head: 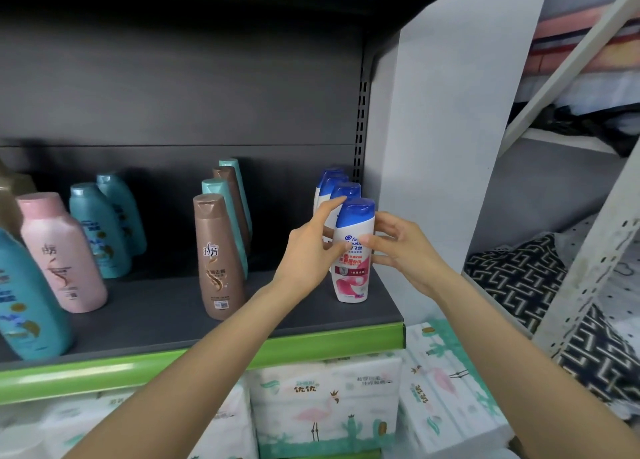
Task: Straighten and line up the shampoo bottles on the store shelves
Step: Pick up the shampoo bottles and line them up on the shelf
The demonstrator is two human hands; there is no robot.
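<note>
- The step in hand looks like squaring up the front bottle of the right-most row: a white plastic shampoo bottle with a blue flip cap and a pink label (353, 251) stands on the dark grey shelf (156, 313), at about 3 o'clock from the middle of the view, close to the white end panel (433, 129).
- The left hand (308, 251) lies against the bottle's left side, index finger stretched up towards the cap of the bottle behind, the other fingers curled at the label.
- The right hand (398, 247) holds the bottle's right side, thumb across the label front and fingers wrapped behind.
- The bottle's long axis runs near vertical, cap at 12 o'clock, base on the shelf; its label faces the camera, turned slightly to 7 o'clock.
- Three more blue-capped white bottles (337, 188) file behind it towards 11 o'clock.
- The next move, I judge, calls for a small twist and nudge so it lines up with that file, then attention to the brown bottle (216, 261) row at 9 o'clock.
</note>
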